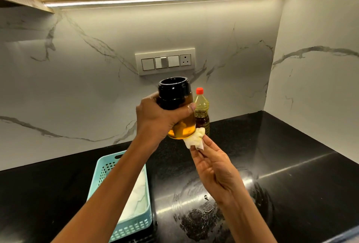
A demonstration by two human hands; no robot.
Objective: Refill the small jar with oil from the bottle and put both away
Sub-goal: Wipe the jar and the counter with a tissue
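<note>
Closest to the camera there's a light blue perforated plastic basket sitting on the shiny black stone counter, with something pale inside, maybe folded cloth, hard to say. Above it the right hand has its fingertips pinched on a crumpled white tissue pressed against the bottom edge of the small glass jar with a black lid. The left hand is wrapped tight around that jar, held up in the air, amber oil inside. Just behind stands the clear plastic oil bottle with a red cap, on the counter by the marble wall.
</note>
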